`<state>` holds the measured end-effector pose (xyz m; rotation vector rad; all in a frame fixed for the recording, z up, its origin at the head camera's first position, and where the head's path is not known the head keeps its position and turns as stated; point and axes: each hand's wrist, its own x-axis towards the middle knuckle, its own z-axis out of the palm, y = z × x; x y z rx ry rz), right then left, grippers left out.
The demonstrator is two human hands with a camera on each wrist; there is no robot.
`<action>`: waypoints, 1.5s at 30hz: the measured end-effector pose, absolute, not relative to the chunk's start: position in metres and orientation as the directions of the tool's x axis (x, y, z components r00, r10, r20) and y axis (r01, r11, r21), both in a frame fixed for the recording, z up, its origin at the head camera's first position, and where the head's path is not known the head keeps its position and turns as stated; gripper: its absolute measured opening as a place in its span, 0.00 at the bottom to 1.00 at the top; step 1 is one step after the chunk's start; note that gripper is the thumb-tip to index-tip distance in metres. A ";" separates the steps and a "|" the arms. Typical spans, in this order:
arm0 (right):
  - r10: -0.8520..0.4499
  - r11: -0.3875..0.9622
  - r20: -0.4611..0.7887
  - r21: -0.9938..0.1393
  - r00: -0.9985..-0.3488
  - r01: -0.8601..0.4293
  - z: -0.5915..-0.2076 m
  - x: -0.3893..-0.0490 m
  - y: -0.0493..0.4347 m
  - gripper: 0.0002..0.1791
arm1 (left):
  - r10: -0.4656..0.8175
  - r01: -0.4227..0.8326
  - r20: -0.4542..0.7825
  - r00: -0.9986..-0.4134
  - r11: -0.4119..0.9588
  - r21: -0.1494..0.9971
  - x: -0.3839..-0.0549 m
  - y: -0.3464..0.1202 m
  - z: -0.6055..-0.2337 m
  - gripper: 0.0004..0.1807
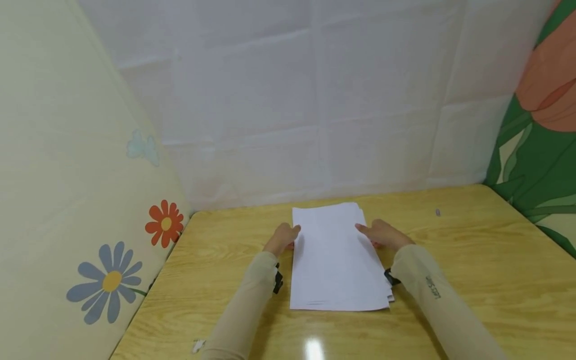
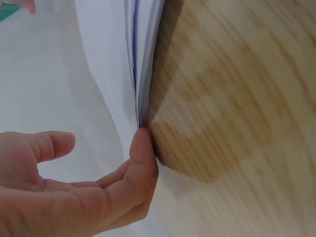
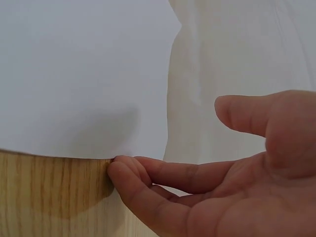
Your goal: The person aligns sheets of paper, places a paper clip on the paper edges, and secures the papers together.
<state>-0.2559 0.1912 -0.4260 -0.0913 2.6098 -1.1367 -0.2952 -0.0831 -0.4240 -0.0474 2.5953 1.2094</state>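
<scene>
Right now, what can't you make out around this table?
Paper stack: left wrist view, edges too bunched to count.
Anything under the top sheet: head view, hidden by it.
Small object near the table's far edge: head view, too small to identify.
Sleeve lettering: head view, too small to read fully.
Coral flower: cut off by head view's right edge.

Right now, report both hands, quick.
Left hand: open, touching one side of the paper stack.
Right hand: open, touching the paper stack's opposite side.

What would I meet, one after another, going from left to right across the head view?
Blue-grey flower, red flower, white scrap, left hand, paper stack, right hand, small object, large orange flower.
</scene>
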 end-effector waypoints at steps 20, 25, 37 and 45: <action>-0.169 0.684 -0.256 -0.726 -0.952 0.073 -0.425 -0.257 0.194 0.30 | 0.018 -0.168 -0.203 -0.979 0.495 0.853 -0.298 -0.079 -0.425 0.26; -0.169 0.672 -0.247 -0.737 -0.954 0.072 -0.424 -0.256 0.193 0.30 | 0.026 -0.196 -0.231 -0.973 0.443 0.875 -0.296 -0.079 -0.424 0.26; -0.178 0.656 -0.244 -0.752 -0.953 0.069 -0.427 -0.256 0.194 0.30 | -0.027 -0.267 -0.277 -0.960 0.375 0.888 -0.294 -0.074 -0.422 0.18; -0.165 0.651 -0.248 -0.754 -0.955 0.083 -0.425 -0.255 0.193 0.29 | -0.016 -0.265 -0.278 -0.960 0.364 0.893 -0.294 -0.070 -0.423 0.31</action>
